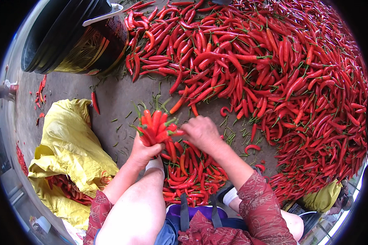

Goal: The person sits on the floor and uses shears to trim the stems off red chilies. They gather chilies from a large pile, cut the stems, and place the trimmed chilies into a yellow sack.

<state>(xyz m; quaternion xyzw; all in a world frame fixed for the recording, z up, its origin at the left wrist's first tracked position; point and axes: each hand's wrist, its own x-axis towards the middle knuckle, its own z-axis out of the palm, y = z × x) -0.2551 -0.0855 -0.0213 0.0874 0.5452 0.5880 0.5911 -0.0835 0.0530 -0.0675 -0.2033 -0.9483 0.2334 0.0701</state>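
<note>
My left hand (147, 150) is closed around a bunch of red chilli peppers (155, 122), their green stems fanned out at the top. At the right side of this bunch is my right hand (201, 133), slightly blurred, with curled fingers pinching the end of one chilli that sticks out sideways. The exact fingertip contact is hidden. Below both hands, between my legs, lies a heap of red chillies (190, 171) in front of a purple object (216, 212). Loose green stems (230, 136) are scattered on the grey floor (110, 88) around the hands.
A large pile of red chillies (263, 76) spreads from ahead to my right. A black bucket (107, 46) with a white handle stands at upper left. On the left lies a yellow woven sack (70, 134) with chillies in its mouth. Another yellow sack (323, 196) is at far right.
</note>
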